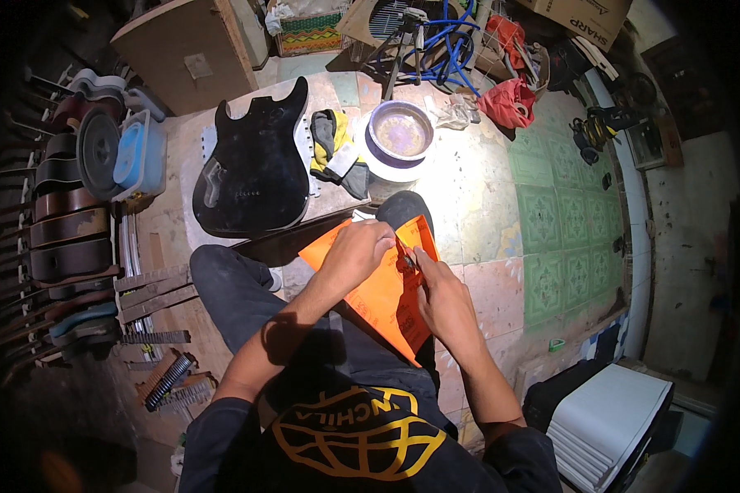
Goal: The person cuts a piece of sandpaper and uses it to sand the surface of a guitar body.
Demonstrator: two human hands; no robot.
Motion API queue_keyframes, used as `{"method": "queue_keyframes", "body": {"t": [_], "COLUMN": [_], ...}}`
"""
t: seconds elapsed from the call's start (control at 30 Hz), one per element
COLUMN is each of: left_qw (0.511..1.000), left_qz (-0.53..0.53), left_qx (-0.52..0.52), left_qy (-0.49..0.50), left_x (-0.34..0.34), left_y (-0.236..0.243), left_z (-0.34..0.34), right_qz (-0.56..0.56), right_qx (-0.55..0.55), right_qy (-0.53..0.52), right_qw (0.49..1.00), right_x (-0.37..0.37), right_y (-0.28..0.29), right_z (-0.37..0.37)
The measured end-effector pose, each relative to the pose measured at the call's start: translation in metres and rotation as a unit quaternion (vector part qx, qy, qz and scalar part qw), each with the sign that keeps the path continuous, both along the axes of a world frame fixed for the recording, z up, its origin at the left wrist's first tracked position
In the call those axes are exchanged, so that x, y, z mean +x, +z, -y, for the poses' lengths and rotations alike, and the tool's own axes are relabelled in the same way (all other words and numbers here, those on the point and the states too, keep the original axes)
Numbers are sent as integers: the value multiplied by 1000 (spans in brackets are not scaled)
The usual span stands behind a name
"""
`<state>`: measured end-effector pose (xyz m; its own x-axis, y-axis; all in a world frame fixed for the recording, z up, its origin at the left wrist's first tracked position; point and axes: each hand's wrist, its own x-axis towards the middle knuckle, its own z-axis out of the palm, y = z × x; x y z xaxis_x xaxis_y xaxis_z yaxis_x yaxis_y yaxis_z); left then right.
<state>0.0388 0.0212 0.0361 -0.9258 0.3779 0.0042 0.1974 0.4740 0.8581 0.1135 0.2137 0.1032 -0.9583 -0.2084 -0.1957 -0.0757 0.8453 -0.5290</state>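
Observation:
An orange sheet (378, 300) with dark print on it, bent and creased, lies across my lap. My left hand (358, 251) is closed, its fingers pinching the sheet near its upper edge. Close beside it, my right hand (442, 287) is closed at the sheet's right part, with the thumb and fingers drawn together. A small dark shape shows by the right fingertips; whether it is a tool or a shadow I cannot tell. Beyond my knees, a black electric guitar body (251, 164) lies flat on a low board.
A yellow and grey cloth (330, 148) lies right of the guitar body, next to a round basin (401, 131). Several guitar bodies (70, 259) are racked at the left. Blue hose (452, 49) and a red bag (508, 103) sit at the back. A white case (608, 419) stands at lower right.

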Motion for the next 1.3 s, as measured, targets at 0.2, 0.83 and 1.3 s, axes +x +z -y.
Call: {"method": "queue_keyframes", "body": {"t": [0.2, 0.83, 1.3], "left_qw": [1000, 1000, 998], "left_qz": [14, 3, -40], "left_qx": [8, 11, 51], "left_qy": [27, 4, 7], "left_x": [2, -13, -18], "left_y": [0, -14, -8], "left_z": [4, -8, -3], "right_qz": [1, 34, 32], "right_qx": [8, 25, 5], "right_qy": [6, 6, -1], "right_qw": [1000, 999, 999], "right_x": [11, 8, 5], "right_y": [0, 3, 5], "right_z": [-10, -4, 4]}}
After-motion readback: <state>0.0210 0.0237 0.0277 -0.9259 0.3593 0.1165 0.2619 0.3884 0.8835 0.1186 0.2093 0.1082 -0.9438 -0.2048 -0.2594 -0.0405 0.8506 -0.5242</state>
